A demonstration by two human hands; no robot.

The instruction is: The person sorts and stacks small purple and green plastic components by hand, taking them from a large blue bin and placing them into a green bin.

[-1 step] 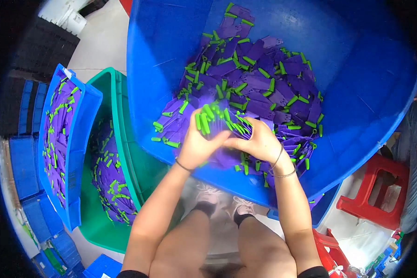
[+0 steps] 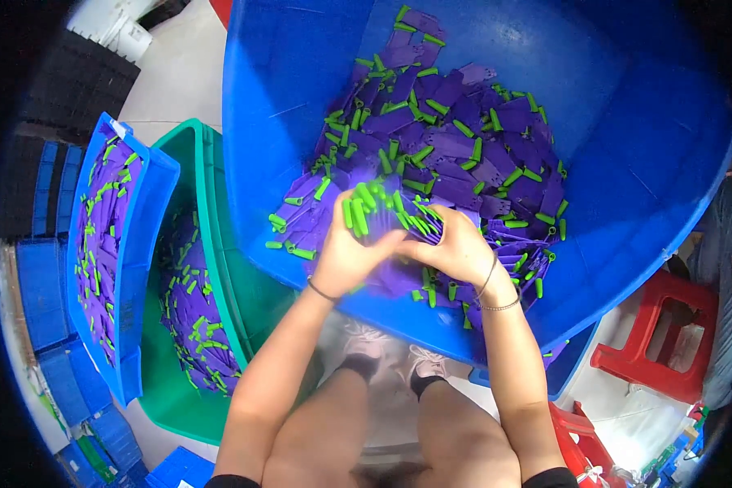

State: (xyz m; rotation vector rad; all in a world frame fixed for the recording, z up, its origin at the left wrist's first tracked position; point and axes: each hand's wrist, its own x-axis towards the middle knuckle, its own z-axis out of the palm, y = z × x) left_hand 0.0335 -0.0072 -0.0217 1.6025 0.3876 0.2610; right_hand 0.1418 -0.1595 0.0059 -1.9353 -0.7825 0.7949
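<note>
My left hand (image 2: 346, 248) and my right hand (image 2: 457, 250) meet over the near side of a big blue tub (image 2: 285, 154), thumbs close together. Between them they hold a bunch of flat purple pieces with green handles (image 2: 359, 215), the handles pointing up and away from me. Part of the bunch fans out by my right fingers. My fingers curl round its far side and are mostly hidden; the purple parts are blurred. Beneath and beyond lies a loose heap of the same purple pieces (image 2: 455, 179), spread over the tub's floor.
To the left, a green tub (image 2: 211, 203) holds more such pieces. A blue crate (image 2: 150, 220) full of them rests tilted at its left side. Red stools (image 2: 659, 370) stand at the right. My legs and shoes are below the big tub's near rim.
</note>
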